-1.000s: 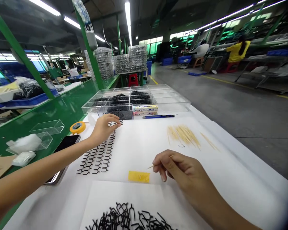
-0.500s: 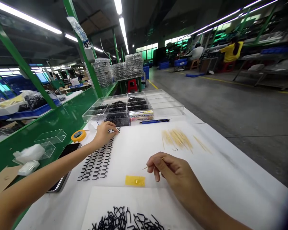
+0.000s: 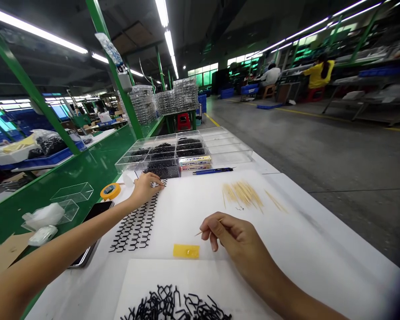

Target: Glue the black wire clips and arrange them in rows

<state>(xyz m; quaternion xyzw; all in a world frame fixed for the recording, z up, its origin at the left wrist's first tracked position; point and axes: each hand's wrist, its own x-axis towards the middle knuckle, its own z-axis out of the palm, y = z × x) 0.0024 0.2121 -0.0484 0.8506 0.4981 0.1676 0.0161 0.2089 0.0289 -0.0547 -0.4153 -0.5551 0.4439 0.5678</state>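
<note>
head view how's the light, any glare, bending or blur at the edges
Head view: bright, even light from the ceiling tubes, which glare on the green belt; the green posts lean and bow from wide-angle distortion; the right hand and its thin stick are sharp; the white table blurs toward the lower right corner.

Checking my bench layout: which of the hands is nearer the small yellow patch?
Right. The right hand, pinching a thin stick, is beside the yellow patch; the left hand is farther off, at the black clip rows.
</note>
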